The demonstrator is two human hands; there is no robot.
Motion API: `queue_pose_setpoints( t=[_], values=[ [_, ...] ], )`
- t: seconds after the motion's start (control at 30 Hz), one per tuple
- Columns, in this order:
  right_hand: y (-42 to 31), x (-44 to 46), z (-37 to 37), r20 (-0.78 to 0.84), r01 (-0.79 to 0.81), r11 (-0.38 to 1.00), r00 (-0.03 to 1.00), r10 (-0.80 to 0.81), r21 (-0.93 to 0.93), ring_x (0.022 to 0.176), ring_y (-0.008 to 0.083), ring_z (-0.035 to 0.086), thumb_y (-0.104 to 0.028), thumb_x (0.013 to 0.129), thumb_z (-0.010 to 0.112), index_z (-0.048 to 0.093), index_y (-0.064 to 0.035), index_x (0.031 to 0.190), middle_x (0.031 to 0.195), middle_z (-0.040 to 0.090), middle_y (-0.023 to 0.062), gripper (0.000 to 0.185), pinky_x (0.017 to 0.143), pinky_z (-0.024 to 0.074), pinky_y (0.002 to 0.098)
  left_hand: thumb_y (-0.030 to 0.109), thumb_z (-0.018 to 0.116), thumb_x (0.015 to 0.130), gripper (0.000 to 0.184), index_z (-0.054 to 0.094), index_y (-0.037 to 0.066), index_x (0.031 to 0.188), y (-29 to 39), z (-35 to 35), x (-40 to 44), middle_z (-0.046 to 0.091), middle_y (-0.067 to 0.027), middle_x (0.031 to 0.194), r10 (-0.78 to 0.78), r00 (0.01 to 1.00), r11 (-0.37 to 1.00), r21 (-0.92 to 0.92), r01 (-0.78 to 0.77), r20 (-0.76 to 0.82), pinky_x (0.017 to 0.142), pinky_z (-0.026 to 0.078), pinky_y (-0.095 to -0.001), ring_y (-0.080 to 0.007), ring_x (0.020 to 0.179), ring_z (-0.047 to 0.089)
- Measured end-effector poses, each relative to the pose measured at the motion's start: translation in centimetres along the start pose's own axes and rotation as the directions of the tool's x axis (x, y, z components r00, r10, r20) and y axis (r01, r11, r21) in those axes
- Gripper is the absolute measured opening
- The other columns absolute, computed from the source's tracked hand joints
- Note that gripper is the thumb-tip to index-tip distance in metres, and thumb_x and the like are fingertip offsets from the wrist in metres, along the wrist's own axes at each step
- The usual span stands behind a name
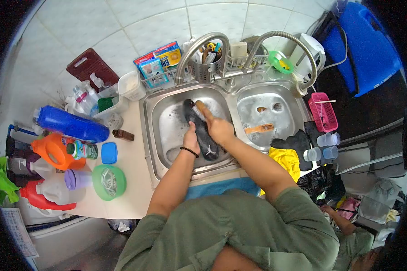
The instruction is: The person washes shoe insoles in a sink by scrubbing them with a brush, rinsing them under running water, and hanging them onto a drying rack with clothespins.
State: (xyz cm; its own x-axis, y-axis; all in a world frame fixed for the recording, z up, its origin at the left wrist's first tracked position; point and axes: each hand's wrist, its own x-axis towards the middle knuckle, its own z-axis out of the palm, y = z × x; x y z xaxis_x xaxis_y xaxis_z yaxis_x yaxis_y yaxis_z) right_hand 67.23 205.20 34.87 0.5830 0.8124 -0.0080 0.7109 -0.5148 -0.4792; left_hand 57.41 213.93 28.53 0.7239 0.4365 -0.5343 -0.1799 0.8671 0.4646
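Seemingly scrubbing, the curled left hand grips a long, dark, insole-like piece inside the steel left basin; the right hand, closed round a brush, sets white bristles on the piece's far end. Even strokes seem to call for firm bracing. Beyond the basin arches a smooth metal faucet.

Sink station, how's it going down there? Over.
Left hand on dark item in left basin. Right hand holding brush against it. Nothing visibly in the way.
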Motion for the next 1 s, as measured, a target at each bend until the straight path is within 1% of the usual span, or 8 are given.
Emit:
queue_pose_setpoints(
  t=[0.13,0.3,0.4,0.43,0.57,0.67,0.77,1.0],
  values=[
    [2.5,2.5,3.6,-0.060,-0.284,0.935,0.951,0.303,0.214,0.075,0.0438,0.062,-0.023,0.092,0.044,0.033,-0.0181,0.140,0.091,0.063,0.0261,0.050,0.071,0.0498,0.0511,0.020,0.052,0.093,0.025,0.054,0.003,0.112,1.8,-1.8,-0.3,0.063,-0.0116,0.099,0.254,0.957,0.925,0.326,-0.197,-0.143,0.079,0.049,-0.0431,-0.0276,0.085,0.061],
    [7.8,3.9,14.0,0.236,-0.404,0.846,0.911,0.338,0.349,0.072,0.0323,0.062,-0.018,0.092,0.043,0.036,-0.0138,0.137,0.092,0.061,0.0177,0.046,0.059,0.0492,0.0442,0.015,0.063,0.080,0.028,0.058,0.000,0.103,3.7,-8.9,3.9,0.062,-0.0124,0.096,0.197,0.844,0.833,0.539,0.124,-0.498,0.067,0.049,-0.0430,-0.0269,0.078,0.061],
    [4.1,2.7,9.0,0.664,-0.708,0.204,0.706,0.247,0.676,0.056,0.0150,0.053,-0.017,0.094,0.045,0.039,-0.0093,0.137,0.072,0.056,0.0046,0.044,0.046,0.0422,0.0315,0.016,0.064,0.078,0.027,0.059,0.000,0.099,4.7,-7.4,2.2,0.062,-0.0121,0.087,0.266,0.758,0.709,0.653,0.266,-0.596,0.067,0.048,-0.0431,-0.0259,0.075,0.060],
    [2.1,1.6,6.6,0.632,-0.662,0.117,0.745,0.213,0.740,0.051,0.0069,0.043,-0.019,0.095,0.046,0.044,-0.0092,0.133,0.066,0.043,-0.0016,0.040,0.040,0.0331,0.0244,0.027,0.069,0.075,0.059,0.052,-0.002,0.123,4.5,-11.3,4.7,0.051,-0.0186,0.128,0.082,0.863,0.802,0.547,0.240,-0.498,0.097,0.037,-0.0421,-0.0326,0.115,0.050],
    [2.9,1.5,10.7,0.363,-0.264,0.620,0.931,-0.037,0.739,0.056,0.0179,0.055,-0.018,0.093,0.046,0.042,-0.0106,0.136,0.075,0.058,0.0077,0.043,0.048,0.0443,0.0325,0.031,0.061,0.084,0.043,0.054,0.003,0.116,4.2,-11.7,5.2,0.055,-0.0163,0.121,-0.117,0.975,0.941,0.292,0.169,-0.187,0.099,0.038,-0.0451,-0.0315,0.107,0.054],
    [0.3,-1.6,6.4,0.194,0.102,0.977,0.971,-0.139,0.189,0.070,0.0349,0.062,-0.018,0.092,0.045,0.041,-0.0163,0.138,0.085,0.063,0.0214,0.046,0.061,0.0495,0.0450,0.038,0.053,0.092,0.040,0.054,0.005,0.114,4.5,-3.9,0.2,0.057,-0.0142,0.116,-0.055,0.986,0.996,-0.072,0.044,-0.158,0.097,0.038,-0.0459,-0.0310,0.105,0.055],
    [0.1,-0.2,4.0,0.138,-0.017,0.986,0.990,-0.006,0.165,0.085,0.0433,0.060,-0.018,0.091,0.045,0.041,-0.0200,0.137,0.092,0.062,0.0268,0.047,0.074,0.0478,0.0513,0.051,0.049,0.090,0.045,0.056,0.008,0.106,2.3,-5.0,2.0,0.064,-0.0038,0.086,-0.077,0.991,0.997,-0.006,0.077,-0.113,0.073,0.049,-0.0362,-0.0219,0.066,0.058],
    [-1.2,-3.7,5.5,0.136,-0.005,0.954,0.990,-0.038,0.300,0.068,0.0445,0.061,-0.017,0.089,0.045,0.030,-0.0202,0.142,0.083,0.063,0.0277,0.055,0.063,0.0487,0.0541,0.060,0.053,0.084,0.055,0.060,0.009,0.103,3.8,-3.0,1.5,0.064,-0.0133,0.092,0.033,0.999,0.987,0.159,-0.033,0.003,0.080,0.049,-0.0423,-0.0287,0.081,0.062]
  ],
)
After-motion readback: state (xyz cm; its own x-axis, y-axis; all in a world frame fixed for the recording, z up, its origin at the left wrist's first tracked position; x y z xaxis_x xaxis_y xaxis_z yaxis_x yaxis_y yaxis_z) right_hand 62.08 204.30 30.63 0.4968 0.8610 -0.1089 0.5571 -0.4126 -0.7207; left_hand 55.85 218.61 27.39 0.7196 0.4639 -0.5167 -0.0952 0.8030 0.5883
